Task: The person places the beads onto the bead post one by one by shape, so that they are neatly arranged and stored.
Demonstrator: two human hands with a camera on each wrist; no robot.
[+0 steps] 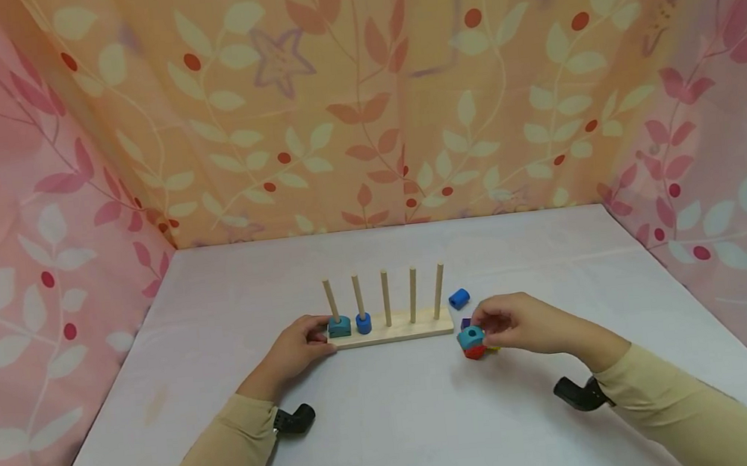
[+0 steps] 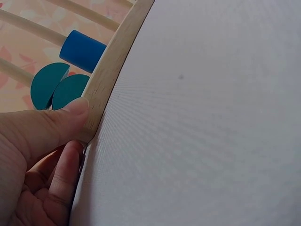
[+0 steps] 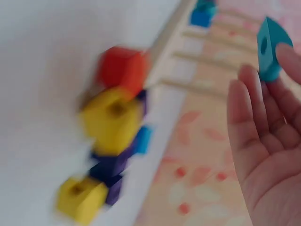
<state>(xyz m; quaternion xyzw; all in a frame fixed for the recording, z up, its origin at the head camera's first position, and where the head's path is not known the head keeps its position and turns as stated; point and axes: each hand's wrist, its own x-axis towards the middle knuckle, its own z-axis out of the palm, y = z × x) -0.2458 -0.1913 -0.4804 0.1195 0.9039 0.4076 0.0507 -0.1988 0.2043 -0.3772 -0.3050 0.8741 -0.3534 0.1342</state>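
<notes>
My left hand (image 1: pixel 295 347) grips the left end of a wooden peg board (image 1: pixel 393 332), thumb on the base and fingers curled at its end. Two teal half-round blocks (image 2: pixel 49 84) sit on the leftmost peg. A blue cylinder (image 1: pixel 363 324) is on the peg beside them. Right of the board, my right hand (image 1: pixel 527 325) pinches a teal block (image 3: pixel 269 49) with a hole through it, raised over loose blocks. Below it, a red block (image 1: pixel 475 353) is partly hidden. The remaining pegs stand bare.
Another blue cylinder (image 1: pixel 459 299) lies by the board's right end. Blurred yellow blocks (image 3: pixel 82 200) and purple blocks (image 3: pixel 109 172) lie in a cluster under the right hand. A white cloth (image 1: pixel 392 426) covers the table, with patterned fabric behind and at both sides.
</notes>
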